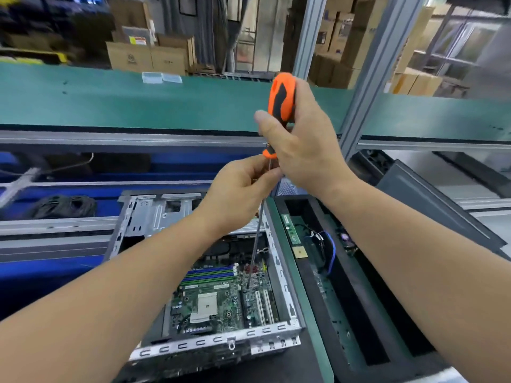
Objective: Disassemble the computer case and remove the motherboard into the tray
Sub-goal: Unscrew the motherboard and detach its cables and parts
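Observation:
An open grey metal computer case [279, 265] lies low in the middle of the view. A green motherboard [218, 297] with a bare white socket sits inside it. My right hand [307, 145] grips the orange-and-black handle of a long screwdriver [282, 98], held upright above the case. The screwdriver's thin shaft runs down and its tip rests on the board near the white slots. My left hand [237, 192] pinches the shaft just below the handle. A black tray [312, 275] stands right of the case and holds small green boards and a blue cable.
A green conveyor belt [110, 98] runs across behind the case, with two clear plastic boxes [161, 77] on its far edge. An aluminium post [367, 92] rises at right. A dark case panel [431, 200] lies at far right. Cardboard boxes fill the background.

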